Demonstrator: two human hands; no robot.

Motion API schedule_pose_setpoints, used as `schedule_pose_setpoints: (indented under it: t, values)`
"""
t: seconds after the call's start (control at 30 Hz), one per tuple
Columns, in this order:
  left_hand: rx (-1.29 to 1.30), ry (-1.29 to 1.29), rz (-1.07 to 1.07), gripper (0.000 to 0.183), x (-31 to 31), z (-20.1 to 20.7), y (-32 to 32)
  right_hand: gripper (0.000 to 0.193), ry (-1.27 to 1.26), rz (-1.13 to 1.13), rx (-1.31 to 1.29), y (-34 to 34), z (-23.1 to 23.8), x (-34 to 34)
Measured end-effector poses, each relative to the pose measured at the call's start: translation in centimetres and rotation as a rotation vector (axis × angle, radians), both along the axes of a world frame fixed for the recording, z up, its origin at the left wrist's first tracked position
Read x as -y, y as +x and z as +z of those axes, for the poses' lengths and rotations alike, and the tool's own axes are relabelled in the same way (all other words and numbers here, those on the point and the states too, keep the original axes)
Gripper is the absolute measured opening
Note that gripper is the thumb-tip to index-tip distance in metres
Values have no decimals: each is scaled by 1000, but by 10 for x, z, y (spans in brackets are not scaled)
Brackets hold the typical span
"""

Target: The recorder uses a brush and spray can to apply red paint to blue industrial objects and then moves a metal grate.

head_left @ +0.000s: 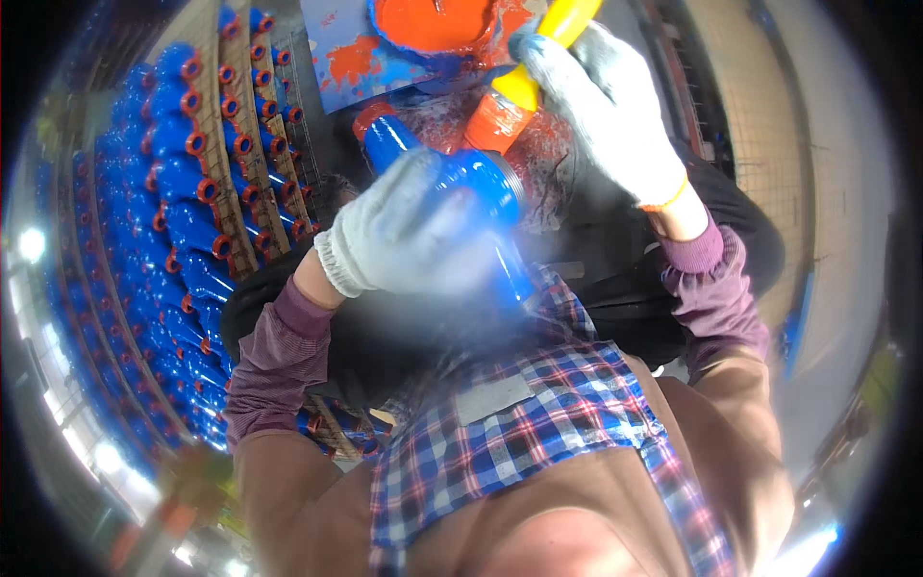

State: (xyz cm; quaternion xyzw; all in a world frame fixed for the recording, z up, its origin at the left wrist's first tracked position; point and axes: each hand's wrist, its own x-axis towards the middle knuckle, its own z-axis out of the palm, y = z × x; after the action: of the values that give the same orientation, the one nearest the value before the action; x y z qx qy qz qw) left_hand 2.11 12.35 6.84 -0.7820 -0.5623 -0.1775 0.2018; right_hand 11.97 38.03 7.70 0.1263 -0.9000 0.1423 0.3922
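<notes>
My left hand, in a white knit glove, is closed around a glossy blue branched pipe fitting. One end of the fitting is orange-red, and a threaded end faces right. Its lower part is blurred. In my right hand, also gloved and with bluish stains on the fingertips, is a paintbrush with a yellow handle. Its orange-coated bristles point down at the fitting's upper side; whether they touch it I cannot tell. Just beyond sits a round container of orange paint.
The paint container rests on a paint-smeared blue sheet. To my left stand long rows of blue fittings with orange-red ends, along wooden strips. A plaid apron covers my front. Wooden boards lie at the right.
</notes>
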Motion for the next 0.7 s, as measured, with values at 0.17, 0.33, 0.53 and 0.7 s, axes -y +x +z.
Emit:
schedule_pose_setpoints:
  t: [0.17, 0.33, 0.53, 0.7]
  values:
    - [325, 6, 217, 75, -2, 4, 0, 22, -817, 34, 187, 38, 16, 27]
    - [719, 83, 515, 83, -14, 7, 14, 22, -750, 101, 36, 54, 13, 37]
    - [1889, -3, 645, 73, -25, 13, 15, 26, -542, -49, -12, 68, 2, 47]
    - [2593, 16, 387, 57, -36, 10, 4, 28, -396, -29, 65, 77, -11, 46]
